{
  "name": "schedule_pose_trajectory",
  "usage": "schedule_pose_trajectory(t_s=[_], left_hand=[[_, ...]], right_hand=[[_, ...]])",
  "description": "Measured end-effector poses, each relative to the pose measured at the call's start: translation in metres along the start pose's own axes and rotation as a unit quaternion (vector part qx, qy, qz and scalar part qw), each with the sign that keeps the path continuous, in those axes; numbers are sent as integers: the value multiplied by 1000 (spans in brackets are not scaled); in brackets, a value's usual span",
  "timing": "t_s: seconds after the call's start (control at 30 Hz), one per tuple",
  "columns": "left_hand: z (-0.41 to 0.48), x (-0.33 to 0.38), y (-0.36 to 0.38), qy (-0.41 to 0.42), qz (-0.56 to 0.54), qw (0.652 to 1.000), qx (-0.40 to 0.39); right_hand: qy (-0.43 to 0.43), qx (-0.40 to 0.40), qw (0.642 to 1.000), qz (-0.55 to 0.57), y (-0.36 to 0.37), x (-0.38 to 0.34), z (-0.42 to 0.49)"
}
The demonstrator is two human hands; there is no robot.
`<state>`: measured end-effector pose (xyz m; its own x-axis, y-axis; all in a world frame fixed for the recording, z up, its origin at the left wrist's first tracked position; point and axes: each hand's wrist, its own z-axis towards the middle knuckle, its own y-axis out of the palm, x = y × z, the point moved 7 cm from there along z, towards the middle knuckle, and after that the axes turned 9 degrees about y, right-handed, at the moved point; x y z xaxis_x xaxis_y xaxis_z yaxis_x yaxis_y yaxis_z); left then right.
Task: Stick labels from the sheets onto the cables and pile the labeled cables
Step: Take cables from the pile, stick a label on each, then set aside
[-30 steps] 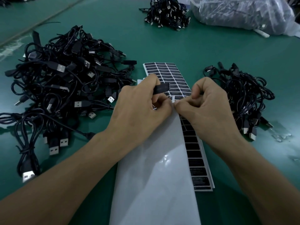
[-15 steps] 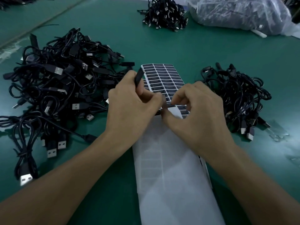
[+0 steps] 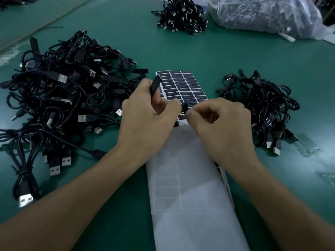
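Observation:
A label sheet with rows of black labels lies in the middle of the green table. A white backing sheet covers its near part. My left hand grips a black cable plug, which sticks up past the fingers over the sheet's left edge. My right hand has its fingers curled and pinches a small black label at the sheet, close to my left thumb. A big heap of black USB cables lies to the left. A smaller cable pile lies to the right.
Another cable bundle sits at the far centre of the green table. A clear plastic bag full of cables lies at the far right. Scraps of clear film lie near the right pile.
The plug in my left hand has turned from pointing right to pointing up and away. My right hand's fingertips have gone from the backing sheet's edge to a black label on the sheet.

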<state>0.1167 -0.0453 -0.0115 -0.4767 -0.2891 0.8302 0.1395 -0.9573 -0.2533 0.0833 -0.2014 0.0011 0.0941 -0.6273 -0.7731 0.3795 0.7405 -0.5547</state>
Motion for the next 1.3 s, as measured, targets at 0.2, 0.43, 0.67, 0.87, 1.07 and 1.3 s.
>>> schedule_pose_trajectory(t_s=[0.2, 0.43, 0.67, 0.87, 1.07, 1.3], left_hand=[[-1, 4, 5, -6, -47, 998, -51], [0, 7, 5, 27, -30, 998, -55], [1, 3, 10, 39, -42, 994, -98], [-3, 3, 10, 48, -3, 995, -87], [-7, 4, 10, 18, 25, 994, -106], [-7, 10, 17, 83, 74, 982, -153]], right_hand=[[84, -78, 966, 232, 6, 8, 7], [80, -60, 977, 186, 2, 12, 7], [88, -70, 977, 183, 0, 16, 11], [95, -99, 972, 189, 3, 16, 12], [120, -35, 955, 268, -8, 19, 13], [64, -75, 944, 315, 0, 5, 6]])
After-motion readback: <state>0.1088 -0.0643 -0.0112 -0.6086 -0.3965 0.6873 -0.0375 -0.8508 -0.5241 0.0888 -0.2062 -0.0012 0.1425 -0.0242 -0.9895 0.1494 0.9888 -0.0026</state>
